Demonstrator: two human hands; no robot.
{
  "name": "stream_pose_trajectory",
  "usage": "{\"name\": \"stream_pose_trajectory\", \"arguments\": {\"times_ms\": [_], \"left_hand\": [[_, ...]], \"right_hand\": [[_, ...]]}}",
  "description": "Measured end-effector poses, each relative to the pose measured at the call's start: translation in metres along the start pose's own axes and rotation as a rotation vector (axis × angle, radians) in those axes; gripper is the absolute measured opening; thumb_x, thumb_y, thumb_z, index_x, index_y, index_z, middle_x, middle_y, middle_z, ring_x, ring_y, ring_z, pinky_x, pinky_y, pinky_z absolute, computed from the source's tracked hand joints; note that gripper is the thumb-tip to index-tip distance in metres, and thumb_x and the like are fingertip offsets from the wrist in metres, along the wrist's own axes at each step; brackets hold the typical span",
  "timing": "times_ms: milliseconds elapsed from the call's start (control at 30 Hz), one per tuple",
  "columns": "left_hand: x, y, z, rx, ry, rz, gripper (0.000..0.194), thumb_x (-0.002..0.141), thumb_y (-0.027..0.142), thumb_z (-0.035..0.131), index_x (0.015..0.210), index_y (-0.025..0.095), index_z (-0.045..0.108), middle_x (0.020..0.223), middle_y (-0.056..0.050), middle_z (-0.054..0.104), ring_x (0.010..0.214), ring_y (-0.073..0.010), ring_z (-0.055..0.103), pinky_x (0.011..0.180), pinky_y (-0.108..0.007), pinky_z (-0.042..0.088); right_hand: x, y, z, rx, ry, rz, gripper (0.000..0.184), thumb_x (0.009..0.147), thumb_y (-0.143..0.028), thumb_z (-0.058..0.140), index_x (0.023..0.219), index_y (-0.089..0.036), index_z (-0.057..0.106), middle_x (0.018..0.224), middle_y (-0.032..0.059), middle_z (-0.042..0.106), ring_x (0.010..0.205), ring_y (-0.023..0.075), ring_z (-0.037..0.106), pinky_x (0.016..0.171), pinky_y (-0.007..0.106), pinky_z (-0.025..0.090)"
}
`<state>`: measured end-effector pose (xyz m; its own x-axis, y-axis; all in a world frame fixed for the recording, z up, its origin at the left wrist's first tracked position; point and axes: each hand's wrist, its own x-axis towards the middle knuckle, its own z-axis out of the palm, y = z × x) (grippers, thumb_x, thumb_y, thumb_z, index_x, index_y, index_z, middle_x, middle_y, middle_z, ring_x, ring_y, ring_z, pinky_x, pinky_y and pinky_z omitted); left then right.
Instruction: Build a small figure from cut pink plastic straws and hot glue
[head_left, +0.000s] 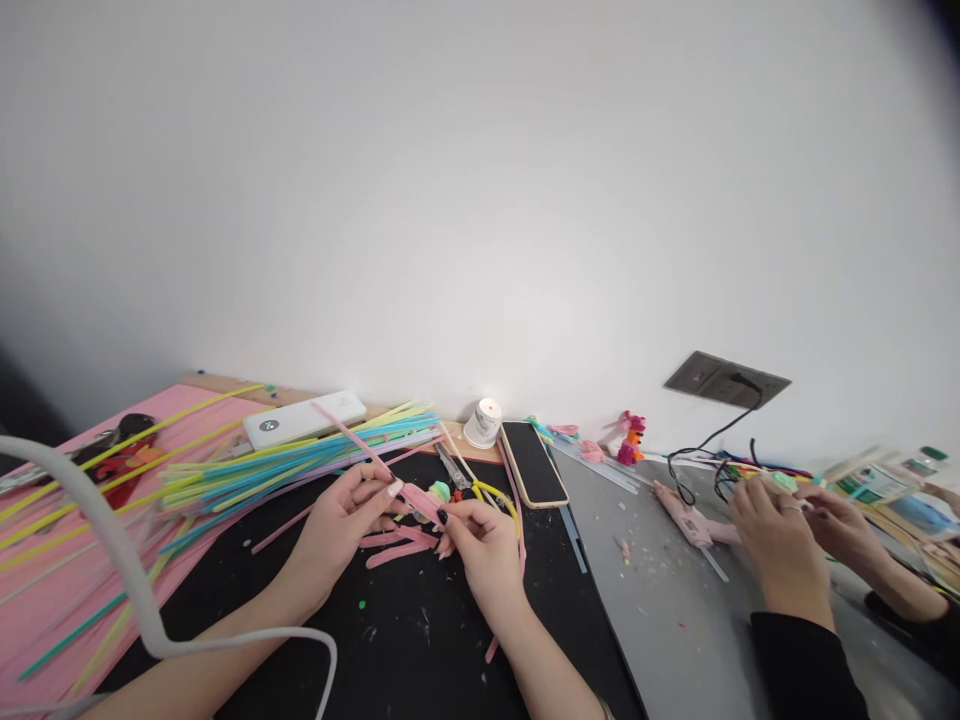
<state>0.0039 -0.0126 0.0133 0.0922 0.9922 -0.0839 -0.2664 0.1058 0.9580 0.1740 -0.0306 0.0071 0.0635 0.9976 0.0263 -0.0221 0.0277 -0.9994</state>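
Observation:
My left hand (341, 530) pinches a pink pipe cleaner (352, 440), whose free end sticks up to the left. My right hand (484, 555) is closed on the other end of the pink pipe-cleaner piece (420, 500) between my hands. A small green ball-like piece (440, 491) shows just behind it; whether it is attached, I cannot tell. Below my fingers, several short pink pipe-cleaner lengths (397, 553) lie on the black mat (405, 650). Scissors (454, 466) with yellow handles lie just beyond my right hand, partly hidden by it.
A bundle of coloured pipe cleaners (300, 455) and a white power bank (304, 420) lie left. A paper cup (483, 424) and a phone (534, 463) stand and lie near the wall. At right, a glue gun (694, 518) lies near a co-worker's hands (780, 540). A white cable (112, 530) crosses the left foreground.

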Motion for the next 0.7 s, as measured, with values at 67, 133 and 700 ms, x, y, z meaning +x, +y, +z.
{"name": "stream_pose_trajectory", "arguments": {"times_ms": [67, 133, 700], "left_hand": [[-0.0005, -0.0007, -0.0003, 0.004, -0.001, 0.01, 0.023, 0.073, 0.032, 0.069, 0.084, 0.02, 0.052, 0.073, 0.0, 0.066, 0.074, -0.017, 0.064, 0.064, -0.025, 0.051], [-0.001, -0.0015, -0.0005, 0.016, 0.01, 0.027, 0.024, 0.071, 0.031, 0.07, 0.08, 0.02, 0.051, 0.074, 0.001, 0.067, 0.073, -0.0162, 0.064, 0.064, -0.024, 0.051], [0.0018, -0.0048, -0.0014, 0.069, 0.124, 0.003, 0.017, 0.069, 0.03, 0.07, 0.078, 0.018, 0.062, 0.072, -0.006, 0.07, 0.073, -0.0236, 0.066, 0.066, -0.031, 0.053]], "right_hand": [[-0.0006, -0.001, 0.0003, -0.016, -0.002, 0.002, 0.01, 0.067, -0.027, 0.063, 0.068, -0.017, 0.066, 0.045, -0.0026, 0.056, 0.041, 0.0131, 0.052, 0.047, 0.026, 0.043], [-0.0014, -0.0015, 0.0007, -0.026, -0.008, -0.003, 0.01, 0.067, -0.026, 0.062, 0.068, -0.017, 0.066, 0.045, -0.0025, 0.056, 0.041, 0.0132, 0.052, 0.047, 0.026, 0.044], [-0.0024, 0.0077, 0.0008, -0.091, -0.046, -0.128, 0.011, 0.07, -0.019, 0.057, 0.072, -0.016, 0.068, 0.053, -0.0023, 0.056, 0.042, 0.0113, 0.054, 0.045, 0.023, 0.045]]}}
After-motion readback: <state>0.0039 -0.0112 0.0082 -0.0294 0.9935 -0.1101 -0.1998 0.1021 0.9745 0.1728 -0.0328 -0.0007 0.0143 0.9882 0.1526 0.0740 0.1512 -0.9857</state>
